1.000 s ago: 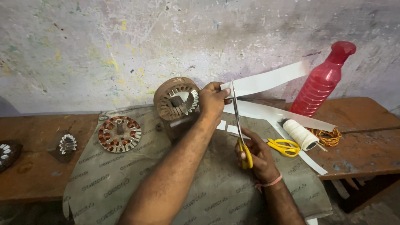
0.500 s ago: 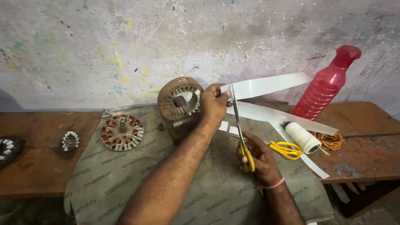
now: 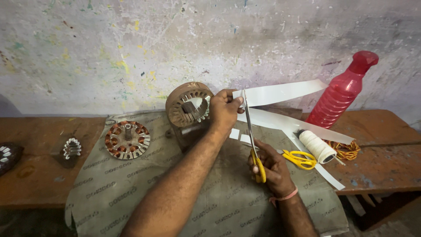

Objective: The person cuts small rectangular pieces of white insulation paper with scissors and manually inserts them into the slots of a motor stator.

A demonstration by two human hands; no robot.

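Observation:
My left hand (image 3: 224, 109) pinches the end of a long white paper strip (image 3: 280, 92) right beside a rusty round motor stator (image 3: 188, 107) that stands on edge. My right hand (image 3: 269, 169) grips yellow-handled scissors (image 3: 253, 136), blades pointing up and meeting the strip just right of my left fingers. More white strips (image 3: 285, 120) lie under and behind the scissors. Small cut white pieces (image 3: 235, 134) rest on the cloth below the strip.
A grey printed cloth (image 3: 118, 188) covers the wooden bench (image 3: 386, 162). A copper-wound stator (image 3: 127, 139) and a small metal part (image 3: 71, 148) lie left. A second yellow scissors (image 3: 300, 159), a white thread spool (image 3: 316, 146), orange cord (image 3: 346, 150) and a red bottle (image 3: 342, 94) are right.
The view has shifted slightly; my hands keep the same hold on strip and scissors, with the blades still at the strip.

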